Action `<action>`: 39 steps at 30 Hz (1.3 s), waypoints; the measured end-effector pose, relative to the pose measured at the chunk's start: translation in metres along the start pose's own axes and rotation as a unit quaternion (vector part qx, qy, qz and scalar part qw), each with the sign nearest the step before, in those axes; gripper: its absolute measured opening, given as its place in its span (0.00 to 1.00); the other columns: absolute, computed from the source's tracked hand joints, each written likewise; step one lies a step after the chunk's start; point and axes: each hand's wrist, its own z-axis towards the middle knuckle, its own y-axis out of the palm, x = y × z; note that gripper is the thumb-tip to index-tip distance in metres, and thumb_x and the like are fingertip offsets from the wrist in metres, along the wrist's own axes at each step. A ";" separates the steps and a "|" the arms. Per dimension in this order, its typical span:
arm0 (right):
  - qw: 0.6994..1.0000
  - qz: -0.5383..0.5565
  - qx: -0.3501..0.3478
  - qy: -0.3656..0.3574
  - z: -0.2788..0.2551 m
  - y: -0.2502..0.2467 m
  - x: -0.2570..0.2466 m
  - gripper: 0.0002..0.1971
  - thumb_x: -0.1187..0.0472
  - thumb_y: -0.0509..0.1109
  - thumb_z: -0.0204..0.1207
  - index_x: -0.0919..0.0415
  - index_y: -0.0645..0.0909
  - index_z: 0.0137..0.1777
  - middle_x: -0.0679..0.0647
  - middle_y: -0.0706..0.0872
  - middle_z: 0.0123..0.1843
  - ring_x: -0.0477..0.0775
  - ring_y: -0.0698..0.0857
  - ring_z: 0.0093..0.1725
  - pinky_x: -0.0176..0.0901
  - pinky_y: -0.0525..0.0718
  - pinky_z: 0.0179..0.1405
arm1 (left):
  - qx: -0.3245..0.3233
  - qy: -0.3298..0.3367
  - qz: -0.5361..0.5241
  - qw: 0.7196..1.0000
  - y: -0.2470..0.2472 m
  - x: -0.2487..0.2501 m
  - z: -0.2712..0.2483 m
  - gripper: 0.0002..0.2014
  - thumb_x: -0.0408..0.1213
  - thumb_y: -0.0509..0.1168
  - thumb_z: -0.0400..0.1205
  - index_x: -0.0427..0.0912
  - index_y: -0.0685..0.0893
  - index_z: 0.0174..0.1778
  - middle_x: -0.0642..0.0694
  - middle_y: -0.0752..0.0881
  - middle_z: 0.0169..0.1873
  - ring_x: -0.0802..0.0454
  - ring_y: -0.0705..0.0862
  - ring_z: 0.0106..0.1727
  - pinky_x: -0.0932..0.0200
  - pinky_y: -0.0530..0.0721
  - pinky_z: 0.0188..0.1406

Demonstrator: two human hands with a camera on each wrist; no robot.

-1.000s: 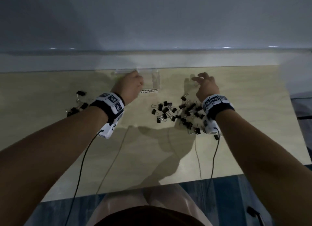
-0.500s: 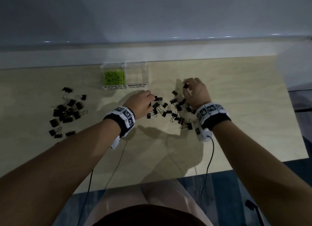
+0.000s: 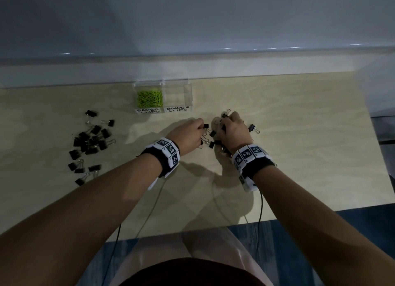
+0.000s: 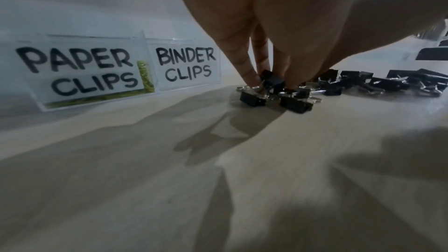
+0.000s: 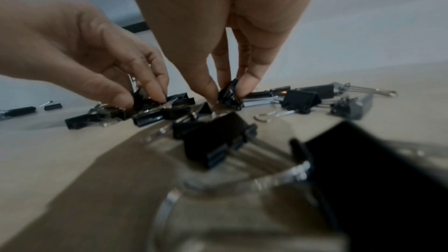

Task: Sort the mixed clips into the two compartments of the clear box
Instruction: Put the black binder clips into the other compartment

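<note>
The clear box (image 3: 163, 83) stands at the table's back. Its left compartment, labelled PAPER CLIPS (image 4: 77, 70), holds green paper clips (image 3: 150, 98); nothing shows in the right one, labelled BINDER CLIPS (image 4: 186, 66). In front of it lies a scatter of black binder clips (image 3: 210, 144). My left hand (image 3: 202, 128) pinches one black binder clip (image 4: 272, 80) at the scatter's left edge. My right hand (image 3: 223, 123) pinches another binder clip (image 5: 230, 93) between thumb and fingers. The two hands are a few centimetres apart.
A second pile of black binder clips (image 3: 89, 142) lies on the table's left side. A clear plastic piece (image 5: 218, 179) lies under the clips near my right wrist. Wrist-camera cables (image 3: 261, 202) trail off the near table edge. A grey wall runs behind the box.
My left hand came back from the box to the clips, and my right hand dropped onto them. Both hands now pinch binder clips, closer together than before.
</note>
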 end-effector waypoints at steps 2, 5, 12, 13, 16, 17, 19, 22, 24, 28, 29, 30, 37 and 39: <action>1.000 -0.004 -0.009 0.009 0.002 -0.003 -0.001 0.11 0.63 0.64 0.77 0.73 0.80 0.50 0.68 0.75 0.55 0.68 0.81 0.43 0.59 0.84 0.45 | -0.002 0.009 0.003 1.000 0.001 -0.002 0.000 0.13 0.34 0.60 0.82 0.31 0.82 0.57 0.40 0.78 0.57 0.42 0.78 0.53 0.46 0.80 0.54; 0.999 -0.001 -0.025 0.034 0.006 -0.009 -0.002 0.12 0.61 0.65 0.77 0.71 0.81 0.52 0.64 0.74 0.57 0.65 0.82 0.43 0.53 0.84 0.47 | 0.011 -0.003 -0.025 1.000 -0.002 -0.005 -0.002 0.12 0.33 0.62 0.82 0.32 0.83 0.59 0.40 0.79 0.58 0.43 0.79 0.57 0.51 0.77 0.58; 0.999 0.024 -0.026 0.017 0.016 -0.013 -0.001 0.08 0.61 0.70 0.71 0.65 0.81 0.47 0.58 0.80 0.47 0.60 0.81 0.43 0.50 0.83 0.42 | 0.046 -0.036 -0.082 0.995 0.001 -0.004 -0.015 0.13 0.31 0.69 0.77 0.36 0.80 0.56 0.41 0.78 0.56 0.44 0.78 0.54 0.54 0.77 0.54; 0.999 0.031 -0.026 0.012 0.016 -0.013 -0.001 0.07 0.62 0.71 0.70 0.65 0.81 0.45 0.58 0.80 0.46 0.60 0.81 0.41 0.50 0.83 0.42 | 0.045 -0.032 -0.088 0.995 0.002 -0.004 -0.016 0.12 0.31 0.70 0.77 0.36 0.80 0.55 0.41 0.78 0.55 0.44 0.79 0.52 0.52 0.79 0.53; 0.999 0.038 -0.034 -0.001 0.017 -0.013 -0.001 0.07 0.63 0.74 0.68 0.64 0.81 0.43 0.55 0.78 0.44 0.55 0.78 0.39 0.45 0.79 0.40 | 0.048 -0.030 -0.113 0.992 0.003 -0.004 -0.023 0.08 0.31 0.69 0.77 0.36 0.82 0.51 0.43 0.78 0.53 0.45 0.81 0.50 0.53 0.81 0.51; 0.999 0.038 -0.037 -0.007 0.016 -0.012 0.000 0.06 0.64 0.74 0.68 0.64 0.82 0.42 0.53 0.77 0.43 0.53 0.76 0.38 0.44 0.79 0.40 | 0.053 -0.030 -0.121 0.991 0.002 -0.004 -0.025 0.08 0.31 0.69 0.77 0.36 0.82 0.50 0.44 0.78 0.53 0.46 0.81 0.49 0.54 0.81 0.51; 0.998 0.039 -0.041 -0.016 0.015 -0.010 0.000 0.03 0.67 0.74 0.68 0.64 0.83 0.40 0.51 0.74 0.41 0.52 0.75 0.37 0.44 0.81 0.41 | 0.085 -0.035 -0.145 0.985 -0.003 -0.005 -0.030 0.05 0.33 0.69 0.77 0.37 0.83 0.47 0.46 0.79 0.50 0.49 0.81 0.47 0.55 0.82 0.52; 0.998 0.054 -0.032 -0.007 0.011 -0.010 -0.003 0.02 0.68 0.74 0.66 0.66 0.83 0.37 0.53 0.75 0.40 0.53 0.76 0.37 0.41 0.81 0.40 | 0.161 -0.066 -0.173 0.969 -0.025 -0.011 -0.029 0.05 0.38 0.69 0.78 0.41 0.83 0.45 0.50 0.78 0.48 0.54 0.80 0.45 0.61 0.83 0.51; 0.995 0.100 -0.013 0.006 0.011 -0.018 -0.014 0.04 0.68 0.76 0.65 0.65 0.84 0.37 0.53 0.78 0.40 0.52 0.78 0.37 0.36 0.81 0.39 | 0.221 -0.092 -0.185 0.953 -0.045 -0.021 -0.021 0.06 0.38 0.70 0.77 0.40 0.83 0.45 0.48 0.79 0.48 0.53 0.80 0.46 0.62 0.82 0.51; 0.982 0.185 0.040 -0.001 0.027 -0.042 -0.057 0.06 0.68 0.79 0.64 0.63 0.84 0.38 0.56 0.84 0.44 0.53 0.83 0.41 0.38 0.84 0.47 | 0.299 -0.135 -0.201 0.923 -0.073 -0.046 -0.001 0.08 0.35 0.72 0.75 0.35 0.84 0.44 0.40 0.81 0.47 0.49 0.82 0.44 0.58 0.84 0.49; 0.981 0.184 0.055 -0.008 0.035 -0.045 -0.070 0.06 0.67 0.79 0.64 0.63 0.84 0.38 0.56 0.83 0.44 0.53 0.82 0.41 0.38 0.83 0.47 | 0.297 -0.142 -0.197 0.923 -0.075 -0.052 0.003 0.09 0.35 0.73 0.74 0.34 0.85 0.45 0.39 0.82 0.47 0.47 0.83 0.43 0.58 0.84 0.48; 0.981 0.181 0.068 -0.012 0.045 -0.047 -0.083 0.06 0.67 0.78 0.64 0.63 0.84 0.38 0.56 0.83 0.44 0.52 0.81 0.41 0.35 0.80 0.45 | 0.292 -0.146 -0.192 0.926 -0.075 -0.057 0.006 0.09 0.35 0.74 0.74 0.34 0.85 0.45 0.38 0.82 0.47 0.45 0.84 0.43 0.58 0.83 0.48; 0.981 0.190 0.036 0.000 0.066 -0.027 -0.099 0.08 0.66 0.76 0.67 0.62 0.86 0.46 0.57 0.82 0.51 0.55 0.84 0.45 0.47 0.85 0.50 | 0.314 -0.171 -0.135 0.924 -0.061 -0.063 -0.012 0.05 0.29 0.66 0.76 0.39 0.83 0.47 0.40 0.82 0.48 0.50 0.80 0.41 0.60 0.78 0.47; 0.980 0.193 0.048 0.026 0.053 -0.027 -0.070 0.08 0.67 0.74 0.71 0.59 0.85 0.49 0.53 0.82 0.52 0.51 0.85 0.46 0.44 0.86 0.53 | 0.296 -0.160 -0.151 0.930 -0.052 -0.049 -0.021 0.04 0.28 0.65 0.78 0.39 0.81 0.46 0.41 0.80 0.49 0.50 0.79 0.43 0.61 0.78 0.45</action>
